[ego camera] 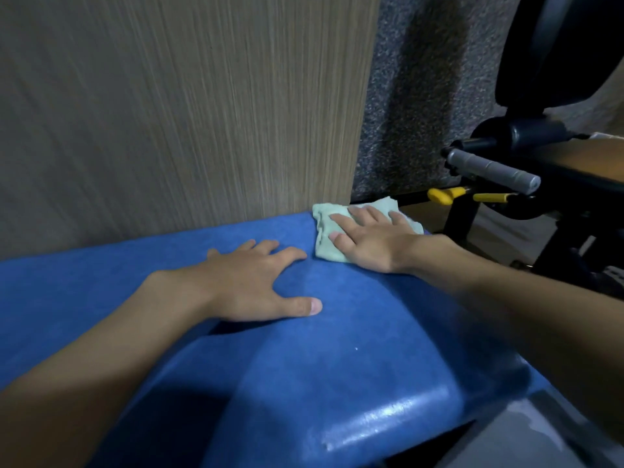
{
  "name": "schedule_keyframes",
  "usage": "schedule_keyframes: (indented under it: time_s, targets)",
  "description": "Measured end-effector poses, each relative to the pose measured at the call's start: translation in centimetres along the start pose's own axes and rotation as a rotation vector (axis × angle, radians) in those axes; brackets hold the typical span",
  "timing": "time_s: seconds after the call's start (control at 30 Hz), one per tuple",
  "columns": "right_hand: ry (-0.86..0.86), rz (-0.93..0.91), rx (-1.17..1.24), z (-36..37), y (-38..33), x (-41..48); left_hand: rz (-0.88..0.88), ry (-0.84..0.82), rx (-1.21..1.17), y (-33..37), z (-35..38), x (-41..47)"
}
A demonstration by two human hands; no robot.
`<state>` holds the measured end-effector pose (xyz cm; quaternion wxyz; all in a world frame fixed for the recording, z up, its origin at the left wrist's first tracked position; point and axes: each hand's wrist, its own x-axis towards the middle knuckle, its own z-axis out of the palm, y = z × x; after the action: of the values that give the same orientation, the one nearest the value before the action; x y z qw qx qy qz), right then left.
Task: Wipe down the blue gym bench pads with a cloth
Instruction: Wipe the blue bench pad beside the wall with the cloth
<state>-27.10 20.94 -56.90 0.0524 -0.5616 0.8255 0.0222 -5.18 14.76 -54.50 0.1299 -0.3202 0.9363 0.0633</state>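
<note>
The cloth [323, 243], pale green and folded, lies at the far right corner of the blue pad [337, 366], its far edge reaching just past the pad's rim. My right hand [368, 239] lies flat on top of it, fingers straight and slightly spread, pressing it down; the cloth shows beyond the fingertips and to the left of the thumb. My left hand [250, 282] rests palm down on the bare pad just left of the cloth, fingers splayed and the thumb stretched toward me, holding nothing. Its fingertips stop short of the cloth.

This pad is my worktop. Its far edge butts against an upright wood-grain panel [169, 113], so the cloth sits almost in that corner. The near edge rolls over in a rounded, glossy lip at lower right. A dark gap shows beneath my left wrist, where the surface steps. Blue surface runs on to the left edge of view and toward me between my forearms.

Beyond the right rim, a speckled grey wall [405, 96] stands to the right of the panel. Near it, to the right, is a black machine frame [574, 214] with a grey ribbed handle [493, 168] pointing right and two yellow levers [442, 195] just below. They are near the cloth but apart from it.
</note>
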Motion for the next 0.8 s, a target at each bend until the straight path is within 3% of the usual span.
schedule_keyframes:
  time_s: [0.23, 0.37, 0.43, 0.53, 0.6, 0.67, 0.8]
  targets:
    - [0.01, -0.133, -0.018, 1.6, -0.8, -13.2, 0.006, 0.037, -0.068, 0.2, -0.1, -0.6]
    - [0.019, -0.171, 0.04, 1.5, -0.9, -15.6, -0.006, 0.082, -0.089, 0.9, -0.1, -1.8]
    - [0.087, -0.176, 0.2, 0.4, 0.1, -16.1, 0.014, 0.183, -0.08, 2.2, -0.5, -2.8]
    - [0.321, -0.096, 0.394, -0.1, 3.5, -16.7, 0.1, 0.44, -0.157, 7.4, -1.2, -4.0]
    - [0.394, -0.007, 0.51, 0.2, 5.8, -17.0, 0.162, 0.493, -0.19, 11.9, -0.6, -3.5]
    - [0.381, 0.045, 0.6, 0.7, 7.3, -17.3, 0.156, 0.482, -0.146, 15.4, 0.7, -2.0]
    - [0.303, 0.003, 0.599, 1.6, 8.3, -17.9, 0.047, 0.282, -0.041, 17.0, 3.9, -0.9]
